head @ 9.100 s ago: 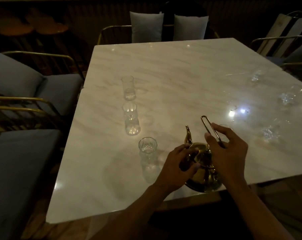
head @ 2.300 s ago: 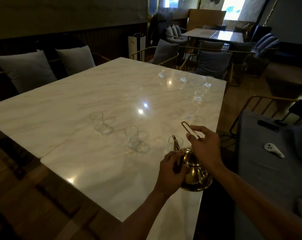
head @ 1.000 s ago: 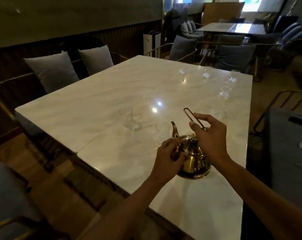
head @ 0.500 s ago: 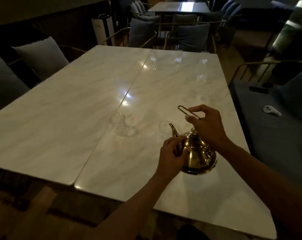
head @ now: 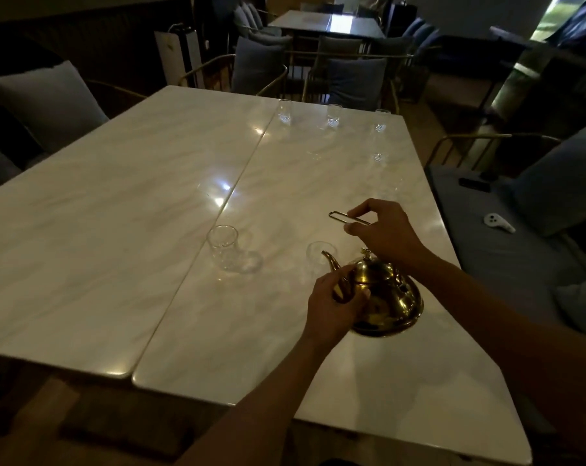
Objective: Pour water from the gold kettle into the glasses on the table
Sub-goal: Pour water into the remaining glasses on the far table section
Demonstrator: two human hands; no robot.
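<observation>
Plainly the gold kettle [head: 384, 294] is a rigid metal vessel, polished and probably slick, and if it holds water it will feel bottom-heavy and want to swing from its thin wire handle [head: 349, 219]. The handle looks like the right place to carry the weight, with a second point of contact low on the body or at the base of the spout [head: 332, 262] to steer the tilt. That is how it is held: the right hand [head: 384, 235] has its grip closed on the wire handle, fingers pinched round the loop above the lid, while the left hand [head: 335, 302] has its grip wrapped against the kettle's front, at the root of the spout. The kettle sits near the close right part of the worktop [head: 116, 230], and I cannot tell whether its base rests on the marble or is just lifted

In looks it is squat and round-bellied, bright brass-gold, with a domed lid topped by a small knob [head: 365, 253] and a slim curved spout pointing away to the left. The spout tip lies just beside a small clear glass [head: 318, 255]; a second glass [head: 222, 243] stands further left, near the seam of the two slabs. More glasses [head: 333, 116] line the far edge. All are thin and fragile, light enough to tip, so the spout should come over a rim without knocking it. Whether any glass holds water is not clear in this dim light
</observation>
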